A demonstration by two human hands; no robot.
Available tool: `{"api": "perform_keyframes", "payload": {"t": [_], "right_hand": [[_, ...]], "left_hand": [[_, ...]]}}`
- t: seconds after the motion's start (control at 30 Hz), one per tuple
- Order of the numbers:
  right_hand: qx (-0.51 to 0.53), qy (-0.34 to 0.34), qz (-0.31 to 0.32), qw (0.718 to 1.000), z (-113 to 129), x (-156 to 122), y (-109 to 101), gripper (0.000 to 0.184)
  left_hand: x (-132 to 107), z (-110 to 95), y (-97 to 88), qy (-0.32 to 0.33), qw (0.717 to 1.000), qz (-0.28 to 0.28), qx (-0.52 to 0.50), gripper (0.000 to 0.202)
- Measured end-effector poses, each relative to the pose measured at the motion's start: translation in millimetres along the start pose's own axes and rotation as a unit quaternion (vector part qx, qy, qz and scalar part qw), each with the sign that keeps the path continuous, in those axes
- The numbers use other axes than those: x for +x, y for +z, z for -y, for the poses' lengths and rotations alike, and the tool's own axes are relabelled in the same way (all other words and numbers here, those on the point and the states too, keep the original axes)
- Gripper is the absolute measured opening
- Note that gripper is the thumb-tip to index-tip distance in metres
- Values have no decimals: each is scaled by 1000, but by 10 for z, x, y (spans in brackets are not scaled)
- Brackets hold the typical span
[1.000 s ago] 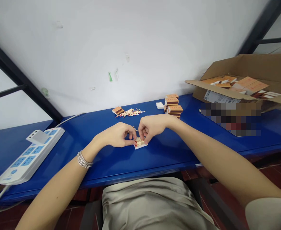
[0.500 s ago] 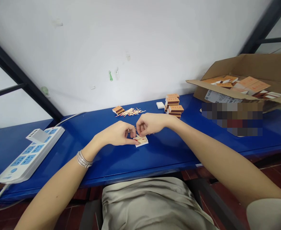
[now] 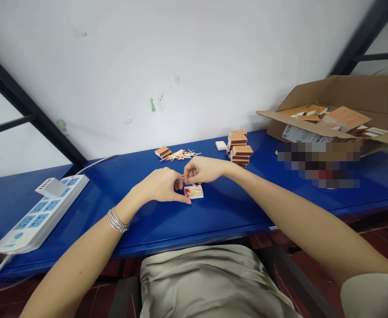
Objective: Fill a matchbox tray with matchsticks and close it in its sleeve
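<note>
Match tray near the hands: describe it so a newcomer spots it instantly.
On the blue table, find where left hand and right hand nearly meet. Beside them lies the match tray: white, open, holding red-tipped matches, unlike the loose match pile farther back.

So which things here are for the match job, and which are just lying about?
Probably for the job:
small white tray holding matches
loose match pile
stacked matchboxes
cardboard box of matchboxes

Probably just lying about:
power strip
plugged-in adapter
</note>
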State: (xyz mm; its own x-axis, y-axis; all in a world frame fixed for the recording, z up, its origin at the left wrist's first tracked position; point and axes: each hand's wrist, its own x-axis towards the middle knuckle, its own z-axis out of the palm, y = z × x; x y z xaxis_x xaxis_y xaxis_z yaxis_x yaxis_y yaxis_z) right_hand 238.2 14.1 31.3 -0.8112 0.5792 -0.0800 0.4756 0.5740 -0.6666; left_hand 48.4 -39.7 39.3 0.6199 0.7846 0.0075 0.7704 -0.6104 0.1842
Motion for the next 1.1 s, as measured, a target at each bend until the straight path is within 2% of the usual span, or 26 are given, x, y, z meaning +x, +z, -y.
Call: {"api": "perform_keyframes", "payload": {"t": [0.13,0.3,0.47,0.6,0.8,0.93,1.1], "right_hand": [[61,22,-22,998,9,-43,-55,14],[122,-7,-40,992,40,-105,-142,10],[155,-15,-35,987,45,-117,-164,11],[139,7,-17,990,35,-117,-166,14],[87,52,101,990,35,-194,-244,37],[68,36,87,993,12,-217,-284,43],[41,55,98,993,11,-206,-287,44]], "left_hand": [[8,-5,-3,-2,999,-21,-37,49],[44,32,39,15,987,-86,-135,31],[70,40,104,11,979,-102,-174,23],[63,-8,125,12,982,-103,-156,18],[23,-108,103,25,994,-72,-75,11],[6,-143,120,35,998,-45,-32,12],[10,-144,144,46,998,-35,-12,14]]}}
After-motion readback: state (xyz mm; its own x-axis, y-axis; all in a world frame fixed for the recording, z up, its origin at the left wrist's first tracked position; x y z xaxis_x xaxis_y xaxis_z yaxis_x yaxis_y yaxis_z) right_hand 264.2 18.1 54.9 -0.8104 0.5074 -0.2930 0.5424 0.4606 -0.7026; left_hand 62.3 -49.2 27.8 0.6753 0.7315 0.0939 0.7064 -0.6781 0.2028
